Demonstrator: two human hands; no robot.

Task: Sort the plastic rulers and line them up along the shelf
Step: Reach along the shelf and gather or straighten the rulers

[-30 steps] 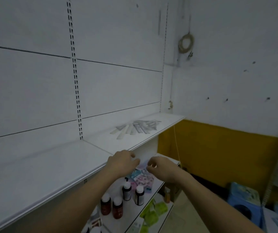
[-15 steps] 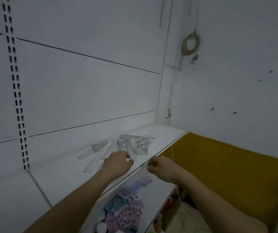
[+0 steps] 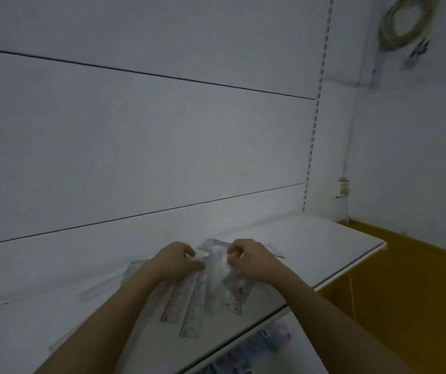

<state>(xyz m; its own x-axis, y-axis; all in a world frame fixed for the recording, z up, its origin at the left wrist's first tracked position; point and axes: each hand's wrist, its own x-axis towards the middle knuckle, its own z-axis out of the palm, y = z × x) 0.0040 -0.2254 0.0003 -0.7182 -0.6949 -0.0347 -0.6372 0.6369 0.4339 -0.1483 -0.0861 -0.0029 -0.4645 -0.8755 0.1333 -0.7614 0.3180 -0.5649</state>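
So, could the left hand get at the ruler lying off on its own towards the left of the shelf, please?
Probably yes. That ruler lies flat on the shelf with nothing on top of it, just left of the left forearm. The left hand is now at the pile of rulers, so it must first let go.

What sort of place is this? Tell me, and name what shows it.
Probably a small shop or stockroom. A white retail-style shelf is backed by panels with a slotted upright. Clear plastic rulers lie in a loose pile under both hands, and packaged goods sit on the shelf below.
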